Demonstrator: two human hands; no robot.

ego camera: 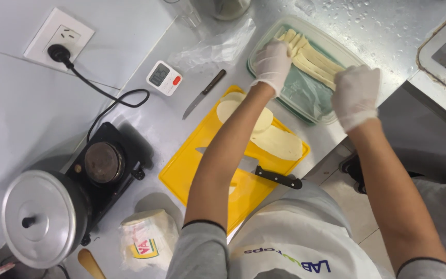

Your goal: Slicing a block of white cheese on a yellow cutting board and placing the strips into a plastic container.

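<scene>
Both gloved hands are over the clear plastic container (264,41): left hand (272,63) rests fingers-down on the near ends of the pale dough strips (313,61), right hand (356,95) is closed around their far ends, hands well apart. Step looks like laying cut strips flat in the container; next move likely calls for releasing cleanly without bunching them. More flat pale slices (280,142) sit on the yellow cutting board (192,170) under the left forearm, black-handled knife (277,178) beside them, small paring knife (203,94) and timer (164,77) further left.
</scene>
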